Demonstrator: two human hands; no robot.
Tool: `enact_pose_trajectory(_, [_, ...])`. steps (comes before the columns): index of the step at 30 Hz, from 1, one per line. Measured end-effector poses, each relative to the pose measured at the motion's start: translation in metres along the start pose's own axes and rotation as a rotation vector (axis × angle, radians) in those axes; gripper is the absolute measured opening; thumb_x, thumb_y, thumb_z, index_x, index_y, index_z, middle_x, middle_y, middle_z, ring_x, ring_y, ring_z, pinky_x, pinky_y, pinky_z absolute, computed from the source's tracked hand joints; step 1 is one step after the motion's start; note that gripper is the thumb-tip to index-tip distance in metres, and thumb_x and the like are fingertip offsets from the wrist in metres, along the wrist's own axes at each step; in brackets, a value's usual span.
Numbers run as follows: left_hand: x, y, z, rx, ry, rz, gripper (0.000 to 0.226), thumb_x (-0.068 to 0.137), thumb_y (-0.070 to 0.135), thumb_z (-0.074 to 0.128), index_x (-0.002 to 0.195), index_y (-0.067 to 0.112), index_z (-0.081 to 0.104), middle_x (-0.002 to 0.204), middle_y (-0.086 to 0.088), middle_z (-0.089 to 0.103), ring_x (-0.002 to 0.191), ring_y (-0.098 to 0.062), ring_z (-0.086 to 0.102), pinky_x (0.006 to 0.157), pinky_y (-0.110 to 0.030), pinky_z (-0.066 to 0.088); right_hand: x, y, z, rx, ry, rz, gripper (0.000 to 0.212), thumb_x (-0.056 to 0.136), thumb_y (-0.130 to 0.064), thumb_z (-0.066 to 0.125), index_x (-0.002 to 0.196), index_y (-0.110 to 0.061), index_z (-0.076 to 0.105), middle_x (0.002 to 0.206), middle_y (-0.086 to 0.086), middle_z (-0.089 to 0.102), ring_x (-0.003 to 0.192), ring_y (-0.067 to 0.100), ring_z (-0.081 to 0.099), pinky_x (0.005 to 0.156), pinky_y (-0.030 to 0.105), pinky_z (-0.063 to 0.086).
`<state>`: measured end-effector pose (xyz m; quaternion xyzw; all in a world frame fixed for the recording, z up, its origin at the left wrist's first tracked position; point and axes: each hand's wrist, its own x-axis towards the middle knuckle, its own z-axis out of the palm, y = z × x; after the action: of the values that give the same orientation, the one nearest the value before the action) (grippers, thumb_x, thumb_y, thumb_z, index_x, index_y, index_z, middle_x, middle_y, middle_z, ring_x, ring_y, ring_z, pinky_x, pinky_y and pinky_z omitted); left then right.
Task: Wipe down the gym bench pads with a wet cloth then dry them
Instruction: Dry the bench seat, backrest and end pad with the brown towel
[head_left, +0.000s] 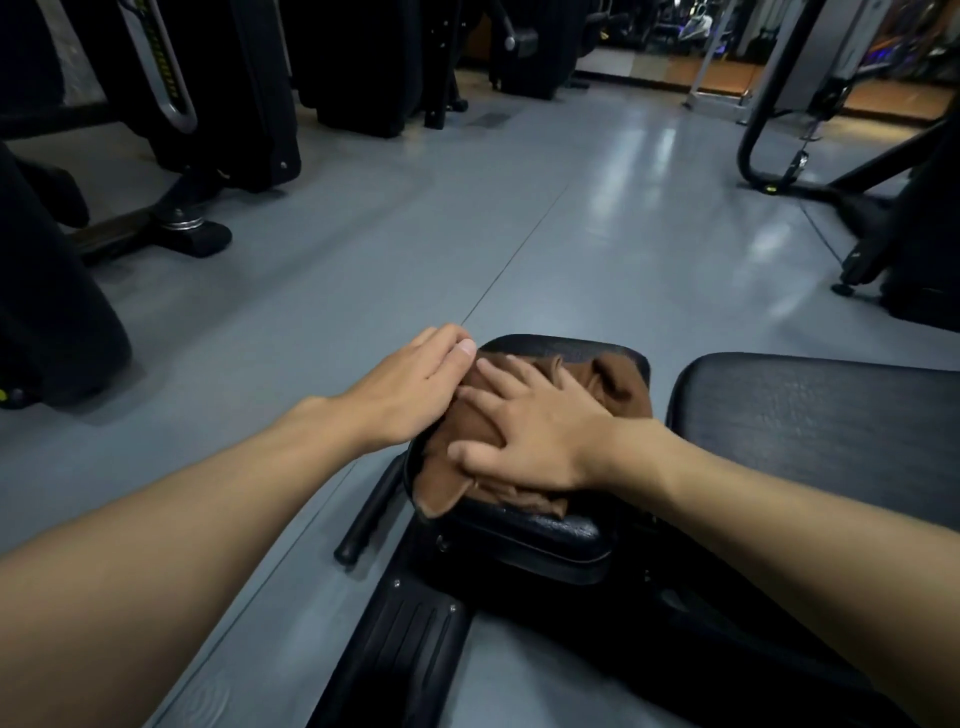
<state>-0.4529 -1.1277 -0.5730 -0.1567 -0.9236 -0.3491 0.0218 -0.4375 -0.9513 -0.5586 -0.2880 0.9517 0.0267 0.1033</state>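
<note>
There is one view, from a camera worn on the person's head. It faces forward and tips down along both bare forearms (156, 545), which enter from the bottom corners, stretched by the wide lens. The left hand (415, 384) and right hand (530, 431) sit just below the picture's middle, close to the lens. The small seat pad (545, 527) is seen from above, near; the longer pad (831, 410) runs off the right edge. Beyond, the grey floor (467, 208) recedes to dark machines (234, 104) along the top edge.
</note>
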Motion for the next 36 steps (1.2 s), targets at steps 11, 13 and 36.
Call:
enact_pose_trajectory(11, [-0.002, -0.004, 0.000, 0.134, -0.061, 0.077, 0.051, 0.090, 0.065, 0.010, 0.111, 0.038, 0.048, 0.108, 0.012, 0.052, 0.105, -0.013, 0.053, 0.095, -0.040, 0.042, 0.031, 0.074, -0.012, 0.119, 0.108, 0.270, 0.064, 0.091, -0.057, 0.036, 0.151, -0.035, 0.031, 0.161, -0.003, 0.025, 0.148, 0.024, 0.019, 0.116, 0.057, 0.011])
enact_pose_trajectory(13, [-0.001, -0.003, -0.001, 0.148, -0.069, 0.068, 0.052, 0.088, 0.067, 0.008, 0.111, 0.040, 0.046, 0.110, 0.012, 0.051, 0.106, -0.015, 0.053, 0.096, -0.042, 0.041, 0.033, 0.069, -0.011, 0.128, 0.107, 0.303, 0.066, 0.090, -0.058, 0.036, 0.150, -0.033, 0.033, 0.161, -0.002, 0.026, 0.147, 0.025, 0.019, 0.117, 0.056, 0.011])
enact_pose_trajectory(36, [0.016, 0.117, -0.002, -0.251, -0.044, -0.254, 0.046, 0.103, 0.047, 0.029, 0.106, 0.013, 0.059, 0.101, -0.016, 0.066, 0.083, -0.020, 0.061, 0.077, -0.030, 0.049, -0.084, 0.023, -0.015, 0.778, 0.708, 0.004, 0.023, 0.083, -0.034, 0.057, 0.102, -0.023, 0.066, 0.095, -0.004, 0.069, 0.093, 0.021, 0.063, 0.089, 0.048, 0.047])
